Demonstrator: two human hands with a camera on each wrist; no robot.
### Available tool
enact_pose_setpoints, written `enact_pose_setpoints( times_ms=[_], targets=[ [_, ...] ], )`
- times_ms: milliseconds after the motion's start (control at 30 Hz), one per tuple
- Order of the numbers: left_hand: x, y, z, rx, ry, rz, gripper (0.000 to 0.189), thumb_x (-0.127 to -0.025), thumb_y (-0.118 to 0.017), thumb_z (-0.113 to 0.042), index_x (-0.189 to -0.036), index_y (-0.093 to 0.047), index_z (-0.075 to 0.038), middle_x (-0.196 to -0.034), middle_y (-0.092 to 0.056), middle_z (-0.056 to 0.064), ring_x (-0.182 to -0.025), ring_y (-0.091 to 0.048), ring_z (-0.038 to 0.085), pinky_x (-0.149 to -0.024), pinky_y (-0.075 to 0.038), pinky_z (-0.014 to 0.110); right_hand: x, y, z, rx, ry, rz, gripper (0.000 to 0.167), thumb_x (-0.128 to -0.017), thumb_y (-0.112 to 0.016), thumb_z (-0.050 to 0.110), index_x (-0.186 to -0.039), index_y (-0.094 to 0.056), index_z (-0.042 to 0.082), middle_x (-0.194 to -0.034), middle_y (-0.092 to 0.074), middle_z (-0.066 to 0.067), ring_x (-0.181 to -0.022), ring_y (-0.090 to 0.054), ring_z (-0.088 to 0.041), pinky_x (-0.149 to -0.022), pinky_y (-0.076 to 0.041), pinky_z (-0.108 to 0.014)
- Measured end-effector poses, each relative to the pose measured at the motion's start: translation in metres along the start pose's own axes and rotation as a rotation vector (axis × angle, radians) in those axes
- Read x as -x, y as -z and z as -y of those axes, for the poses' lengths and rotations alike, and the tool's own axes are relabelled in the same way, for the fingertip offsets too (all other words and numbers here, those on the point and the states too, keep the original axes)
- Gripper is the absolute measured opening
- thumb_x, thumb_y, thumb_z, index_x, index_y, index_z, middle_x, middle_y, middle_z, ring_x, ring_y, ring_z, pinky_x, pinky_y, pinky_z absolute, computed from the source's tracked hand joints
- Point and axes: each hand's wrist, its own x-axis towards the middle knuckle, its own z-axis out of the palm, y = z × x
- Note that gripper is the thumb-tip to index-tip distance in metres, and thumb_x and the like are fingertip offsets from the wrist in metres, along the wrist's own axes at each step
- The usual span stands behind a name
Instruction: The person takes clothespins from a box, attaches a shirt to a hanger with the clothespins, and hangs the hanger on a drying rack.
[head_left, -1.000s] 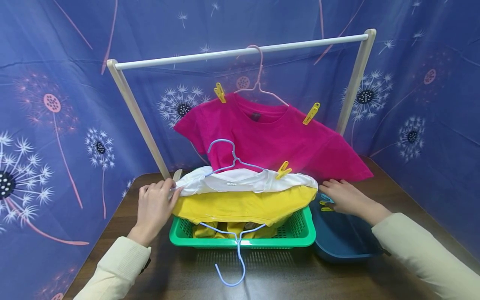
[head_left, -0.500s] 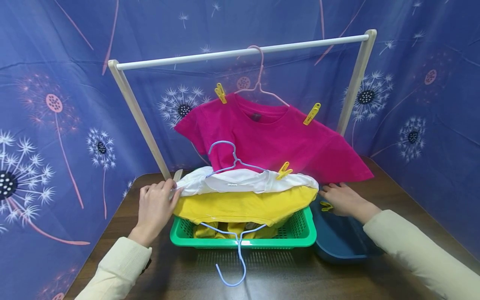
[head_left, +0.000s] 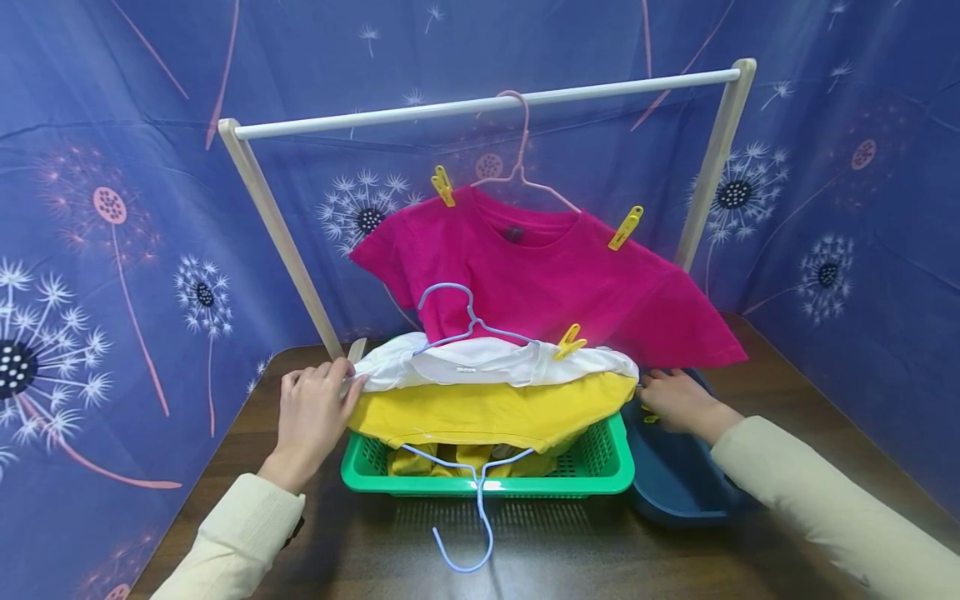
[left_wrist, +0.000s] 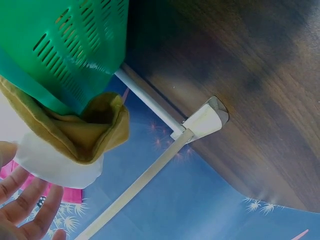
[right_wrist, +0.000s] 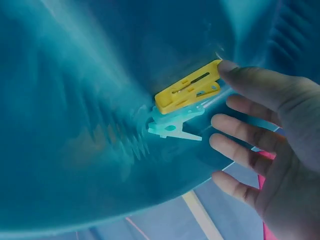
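My left hand (head_left: 311, 410) is at the left shoulder of the white T-shirt (head_left: 480, 360), pinching its edge between thumb and fingers. A blue hanger (head_left: 470, 312) is in the white shirt, with a yellow clothes peg (head_left: 570, 342) on its right shoulder. My right hand (head_left: 686, 402) reaches into the dark blue basin (head_left: 678, 500). In the right wrist view its thumb touches the end of a yellow clothes peg (right_wrist: 187, 87), fingers spread and loosely bent. A light blue clothes peg (right_wrist: 172, 127) lies just beneath. In front, a yellow T-shirt (head_left: 487, 412) drapes over the green basket (head_left: 487, 485).
A wooden rack with a white bar (head_left: 420, 112) stands behind. From it hangs a magenta T-shirt (head_left: 540, 267) on a pink hanger (head_left: 521, 150), pegged at both shoulders. Another blue hanger (head_left: 480, 508) sticks out of the yellow shirt over the dark wooden table (head_left: 360, 558).
My right hand has moved slightly left and lower into the basin, over the pegs. The light blue peg, visible at first, is now covered in the head view. My left hand stays put.
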Motion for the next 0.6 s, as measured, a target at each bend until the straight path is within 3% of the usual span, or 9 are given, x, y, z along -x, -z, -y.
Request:
enact_pose_setpoints(
  times_ms=[367,600],
  targets=[
    [-0.0001,-0.0004,0.0005,0.000,0.005,0.003,0.021,-0.081,-0.067,-0.028,-0.082,-0.058,-0.009,-0.070,-0.064,0.011,-0.069,-0.060,0.034,-0.076,-0.037,0.051,-0.0010,-0.0035,0.0029,0.002,0.010,0.018,0.023,-0.060,-0.081,0.009,-0.074,-0.063,0.014,-0.083,-0.061,-0.005,-0.083,-0.055,-0.025,-0.081,-0.046,-0.046],
    [0.0000,-0.0002,0.0001,0.002,0.005,0.001,0.022,-0.081,-0.067,-0.028,-0.083,-0.059,-0.008,-0.071,-0.065,0.011,-0.070,-0.061,0.033,-0.075,-0.038,0.050,-0.0001,-0.0015,0.0035,-0.059,0.019,0.047,0.022,-0.062,-0.081,0.012,-0.068,-0.060,0.016,-0.077,-0.058,-0.001,-0.075,-0.055,-0.021,-0.066,-0.048,-0.037]
  ],
)
